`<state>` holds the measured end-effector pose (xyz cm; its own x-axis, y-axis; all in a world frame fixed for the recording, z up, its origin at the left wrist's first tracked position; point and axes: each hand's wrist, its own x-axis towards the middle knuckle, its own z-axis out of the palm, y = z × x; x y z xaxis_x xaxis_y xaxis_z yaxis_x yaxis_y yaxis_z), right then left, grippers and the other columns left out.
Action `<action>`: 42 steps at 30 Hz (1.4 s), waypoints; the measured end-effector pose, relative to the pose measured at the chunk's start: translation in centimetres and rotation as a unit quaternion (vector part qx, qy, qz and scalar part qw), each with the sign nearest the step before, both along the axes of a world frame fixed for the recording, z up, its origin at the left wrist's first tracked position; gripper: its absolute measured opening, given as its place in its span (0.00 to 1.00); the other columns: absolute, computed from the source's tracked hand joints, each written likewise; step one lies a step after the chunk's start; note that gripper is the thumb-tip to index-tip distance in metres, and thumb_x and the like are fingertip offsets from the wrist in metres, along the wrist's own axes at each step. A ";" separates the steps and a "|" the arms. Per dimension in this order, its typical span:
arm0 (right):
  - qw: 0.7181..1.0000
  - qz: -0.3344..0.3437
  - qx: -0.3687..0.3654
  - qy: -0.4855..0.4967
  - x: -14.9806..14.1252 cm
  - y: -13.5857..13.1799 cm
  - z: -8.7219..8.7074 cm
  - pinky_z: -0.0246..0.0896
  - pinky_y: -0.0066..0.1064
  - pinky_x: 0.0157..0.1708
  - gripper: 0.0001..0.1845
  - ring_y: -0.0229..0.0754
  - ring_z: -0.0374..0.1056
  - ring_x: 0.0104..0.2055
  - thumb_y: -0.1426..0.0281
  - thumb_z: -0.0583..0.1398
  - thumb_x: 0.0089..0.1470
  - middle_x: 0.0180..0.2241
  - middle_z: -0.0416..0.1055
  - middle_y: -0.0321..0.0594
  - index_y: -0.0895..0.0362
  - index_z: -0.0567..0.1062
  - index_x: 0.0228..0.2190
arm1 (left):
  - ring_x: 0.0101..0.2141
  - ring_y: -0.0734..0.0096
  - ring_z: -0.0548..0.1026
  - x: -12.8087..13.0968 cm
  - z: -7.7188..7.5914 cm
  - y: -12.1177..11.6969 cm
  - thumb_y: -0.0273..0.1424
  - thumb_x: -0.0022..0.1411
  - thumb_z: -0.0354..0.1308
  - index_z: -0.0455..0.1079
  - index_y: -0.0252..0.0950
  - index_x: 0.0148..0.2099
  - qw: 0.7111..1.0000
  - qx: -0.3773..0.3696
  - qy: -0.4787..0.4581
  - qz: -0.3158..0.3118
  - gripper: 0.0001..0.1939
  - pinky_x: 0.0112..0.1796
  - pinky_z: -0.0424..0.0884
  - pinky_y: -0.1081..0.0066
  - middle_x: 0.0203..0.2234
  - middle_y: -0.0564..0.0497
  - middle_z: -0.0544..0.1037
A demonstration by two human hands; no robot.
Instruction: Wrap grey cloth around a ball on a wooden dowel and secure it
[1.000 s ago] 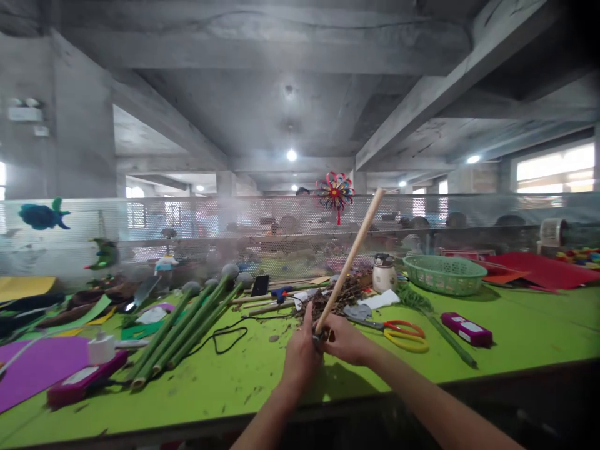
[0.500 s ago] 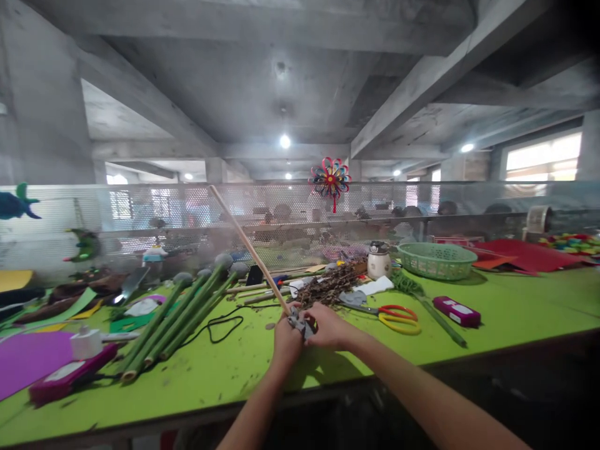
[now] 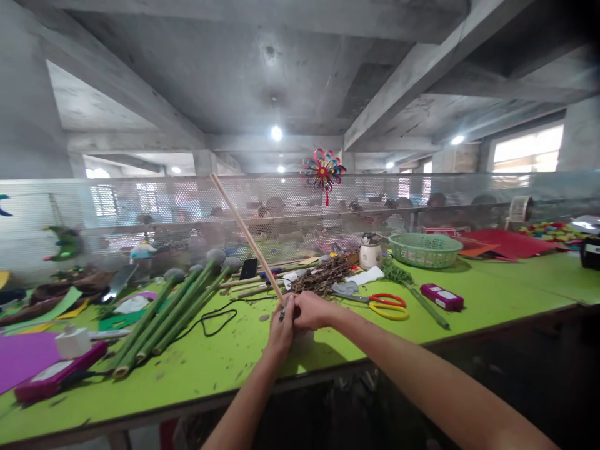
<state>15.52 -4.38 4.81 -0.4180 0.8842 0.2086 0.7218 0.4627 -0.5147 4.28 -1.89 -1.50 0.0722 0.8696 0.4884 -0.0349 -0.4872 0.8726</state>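
My left hand is closed around the lower end of a thin wooden stick, which tilts up and to the left. A crumpled grey scrap, perhaps cloth or paper, wraps the stick's base and peeks out between the fingers. My right hand presses against the left one, fingers curled at the same spot and mostly hiding the scrap. Right of the hands lie scissors with red and yellow handles. Behind them is a heap of dry brown twigs.
Green-wrapped tubes with grey round ends lie at left, near a purple box and a black cord. Further right are a white jar, a green basket and another purple box. A perforated metal screen stands behind.
The view has shifted slightly. My fingers have closed tighter around the stick's base, covering most of the grey scrap that showed before. The right hand has moved in against the left.
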 end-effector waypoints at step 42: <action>0.898 -0.028 0.437 0.028 4.5 4.7 -0.7 0.63 0.30 0.36 0.16 0.41 0.65 0.34 0.80 0.52 0.50 0.32 0.68 0.43 0.61 0.76 0.37 | 0.28 0.57 0.79 -0.8 3.0 -1.0 0.49 0.63 0.41 0.66 0.26 0.37 0.850 -0.430 -0.129 -0.275 0.29 0.32 0.75 0.62 0.25 0.37 0.77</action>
